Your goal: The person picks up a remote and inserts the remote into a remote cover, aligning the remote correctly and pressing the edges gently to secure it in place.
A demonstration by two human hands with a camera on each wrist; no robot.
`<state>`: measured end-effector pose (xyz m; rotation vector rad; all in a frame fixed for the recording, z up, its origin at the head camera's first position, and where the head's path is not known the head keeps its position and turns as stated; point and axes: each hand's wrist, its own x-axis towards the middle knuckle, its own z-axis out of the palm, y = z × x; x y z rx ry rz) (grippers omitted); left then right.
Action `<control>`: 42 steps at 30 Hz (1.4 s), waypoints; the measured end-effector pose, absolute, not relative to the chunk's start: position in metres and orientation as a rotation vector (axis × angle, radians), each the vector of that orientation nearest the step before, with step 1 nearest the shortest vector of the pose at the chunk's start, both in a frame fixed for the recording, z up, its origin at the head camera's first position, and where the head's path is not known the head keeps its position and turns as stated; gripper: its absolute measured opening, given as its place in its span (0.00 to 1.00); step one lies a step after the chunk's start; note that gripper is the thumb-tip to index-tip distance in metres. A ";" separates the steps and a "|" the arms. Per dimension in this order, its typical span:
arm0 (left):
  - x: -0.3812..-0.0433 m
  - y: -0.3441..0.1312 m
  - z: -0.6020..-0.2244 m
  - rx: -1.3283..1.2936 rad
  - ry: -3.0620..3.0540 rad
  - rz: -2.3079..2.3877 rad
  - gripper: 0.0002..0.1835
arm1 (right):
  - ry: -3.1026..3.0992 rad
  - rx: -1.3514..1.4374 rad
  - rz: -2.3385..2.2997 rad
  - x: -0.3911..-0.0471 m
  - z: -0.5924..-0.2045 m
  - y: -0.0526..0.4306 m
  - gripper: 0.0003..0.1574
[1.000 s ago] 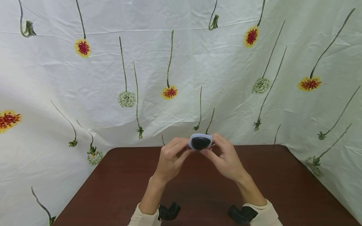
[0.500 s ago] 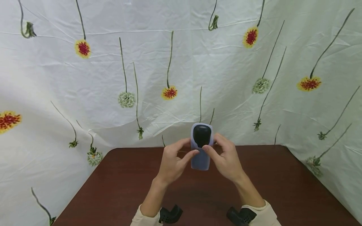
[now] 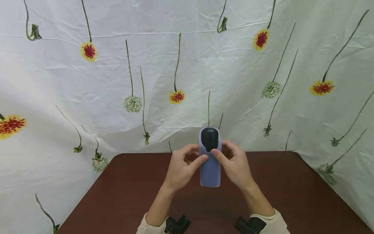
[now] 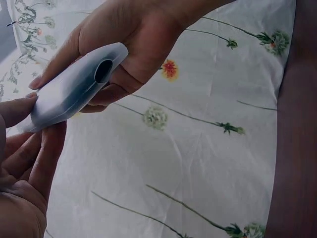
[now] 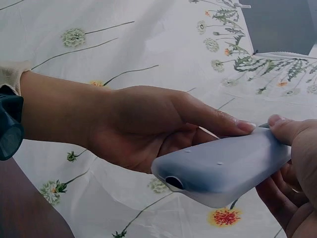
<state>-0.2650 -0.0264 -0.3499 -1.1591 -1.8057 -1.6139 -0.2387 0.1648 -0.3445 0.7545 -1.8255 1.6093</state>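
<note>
A slim, rounded lavender-blue case-like object (image 3: pixel 210 170), with a glossy black oval part (image 3: pixel 209 139) at its upper end, is held upright above the table. My left hand (image 3: pixel 181 167) pinches its left side, thumb on the front and fingers behind. On the opposite side my right hand (image 3: pixel 234 166) does the same, its thumb just below the black oval. Smooth, half-translucent walls of the blue object (image 4: pixel 72 91) show in the left wrist view, with a dark oval opening at one end. The right wrist view shows that opening in the blue object (image 5: pixel 218 166) too.
A dark reddish-brown table (image 3: pixel 131 195) lies under both hands. Behind and beside it hangs a white cloth (image 3: pixel 228 68) printed with flowers. Black wrist cameras (image 3: pixel 177 224) sit at both cream sleeves (image 3: pixel 271 222).
The blue object has tipped from end-on to upright, its lower end swinging down so the long front shows. Both hands keep hold of it and stay nearly in place.
</note>
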 end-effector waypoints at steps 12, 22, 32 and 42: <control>-0.265 -0.027 -0.351 -1.153 -1.848 -1.619 0.11 | -1.915 0.723 1.736 -0.236 -0.342 0.168 0.16; -0.264 -0.028 -0.346 -1.116 -1.915 -1.552 0.15 | -1.919 0.710 1.724 -0.235 -0.341 0.168 0.15; -0.264 -0.024 -0.346 -1.057 -1.754 -1.452 0.29 | -1.974 0.717 1.583 -0.238 -0.341 0.166 0.15; -0.267 -0.024 -0.349 -1.029 -1.770 -1.490 0.27 | -1.969 0.799 1.523 -0.240 -0.346 0.161 0.15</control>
